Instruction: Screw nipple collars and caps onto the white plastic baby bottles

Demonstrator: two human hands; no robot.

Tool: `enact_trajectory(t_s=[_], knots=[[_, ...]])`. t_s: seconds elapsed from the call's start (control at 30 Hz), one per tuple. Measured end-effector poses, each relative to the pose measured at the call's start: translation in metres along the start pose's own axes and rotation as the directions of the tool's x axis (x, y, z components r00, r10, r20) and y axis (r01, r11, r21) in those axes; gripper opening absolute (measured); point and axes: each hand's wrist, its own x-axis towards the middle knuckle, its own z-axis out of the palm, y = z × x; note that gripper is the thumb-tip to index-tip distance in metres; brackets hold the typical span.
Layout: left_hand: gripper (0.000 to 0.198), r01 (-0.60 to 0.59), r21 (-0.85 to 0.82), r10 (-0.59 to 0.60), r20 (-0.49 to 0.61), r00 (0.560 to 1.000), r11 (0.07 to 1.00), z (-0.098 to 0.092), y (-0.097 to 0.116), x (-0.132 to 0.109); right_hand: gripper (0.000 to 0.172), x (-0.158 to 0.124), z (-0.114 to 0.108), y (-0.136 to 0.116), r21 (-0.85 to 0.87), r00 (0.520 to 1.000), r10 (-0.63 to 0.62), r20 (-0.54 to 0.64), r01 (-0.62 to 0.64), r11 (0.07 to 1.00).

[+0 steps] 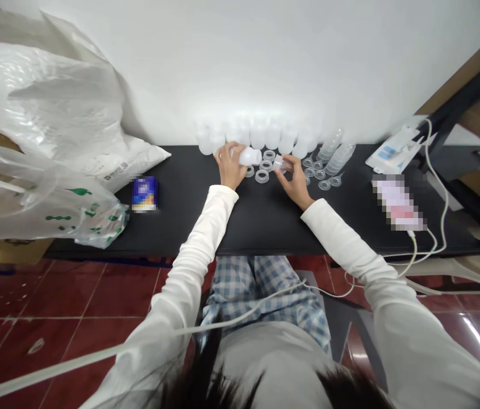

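Black tabletop (265, 227): plastic bottles (258, 137), rings (262, 176), blue box (144, 193).

"Where can the right hand (295, 184) go?"

"Toward 3 o'clock, across the black tabletop (265, 227), up to the blurred flat device (397, 201) and its white cable (444, 187)."

"And the left hand (230, 166)?"

"Toward 9 o'clock, as far as the blue box (144, 193), with the plastic bag (48, 193) just past it."

"Ahead?"

"Blocked at 12 o'clock by translucent bottles (257, 136) along the wall (265, 57). Clear rings (264, 176) lie between the hands. Toward 6 o'clock, the tabletop runs open to its near edge."
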Motion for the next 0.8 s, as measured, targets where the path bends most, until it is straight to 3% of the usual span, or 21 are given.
enact_trajectory(t_s=[0.27,0.63,0.8], knots=[[0.051,-0.154,-0.014,0.154,0.156,0.976,0.988,-0.007,0.011,-0.005,0.055,0.002,-0.002,-0.014,-0.006,0.986,-0.097,0.133,0.099,0.995],[0.062,-0.245,0.052,0.219,0.301,0.928,0.968,-0.020,0.015,-0.008,0.032,0.003,-0.003,-0.016,-0.019,0.954,-0.181,0.239,0.191,0.981],[0.066,-0.351,0.106,0.283,0.401,0.871,0.930,-0.032,0.020,-0.009,0.034,-0.001,-0.006,-0.015,-0.041,0.936,-0.232,0.265,0.252,0.967]])
